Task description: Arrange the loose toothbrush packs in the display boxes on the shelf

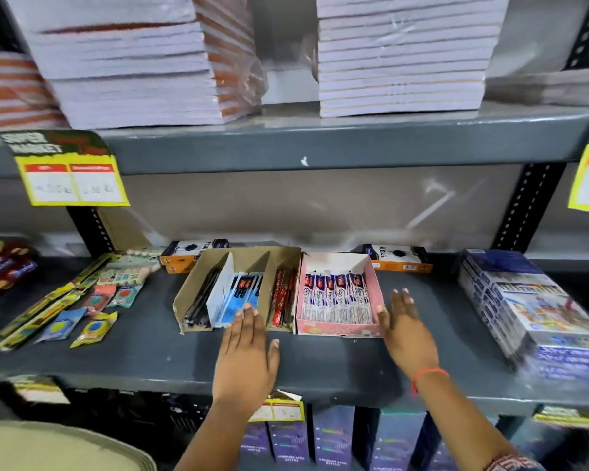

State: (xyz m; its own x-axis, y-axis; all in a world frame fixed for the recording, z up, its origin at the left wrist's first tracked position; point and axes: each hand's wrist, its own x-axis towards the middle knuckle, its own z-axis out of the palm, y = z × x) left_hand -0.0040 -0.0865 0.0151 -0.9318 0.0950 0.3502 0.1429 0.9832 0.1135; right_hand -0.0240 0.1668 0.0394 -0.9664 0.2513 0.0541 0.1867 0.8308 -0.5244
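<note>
Left of the pink display box [337,297], toothbrush packs [240,294] stand in the brown divided box [238,287]. Light, slick, slightly bendy; best pinched at edges. Left hand [245,355] and right hand [405,331]: both grips spread, empty.

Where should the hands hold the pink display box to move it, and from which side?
Judging by its shape, hold the pink display box by its two long side walls, coming from the front. The front wall is low and open, the right hand already lies by the right wall, and the cardboard box crowds the left.
</note>
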